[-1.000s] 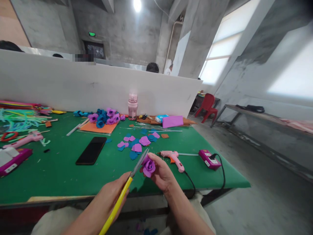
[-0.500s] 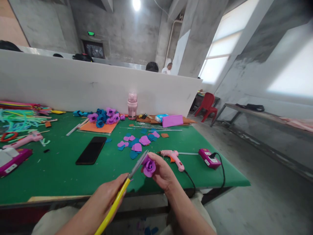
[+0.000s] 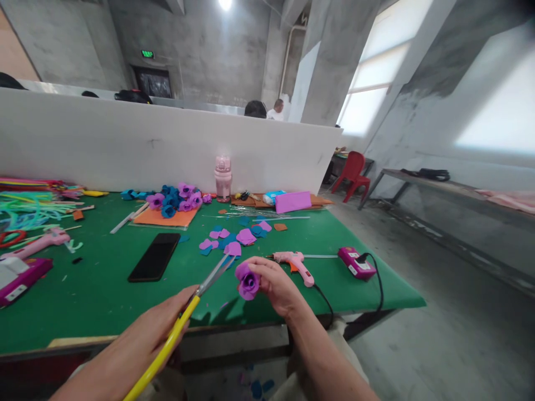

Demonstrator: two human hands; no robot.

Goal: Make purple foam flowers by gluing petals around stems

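Nearest the camera, the left hand was closed around the yellow handle of the scissors, whose long axis ran up and to the right, from the forearm toward the flower. The blades seemed nearly shut, though the view was too small to be sure. Their tip lay just left of the purple flower, near it but apart. The right hand pinched that flower between thumb and fingertips, holding it above the near edge of the green surface, so the right hand was the one on the flower and the left reached in from its left. Beyond, a pink glue gun lay just past the right hand, a black phone to the left, and loose purple and blue petals farther back.
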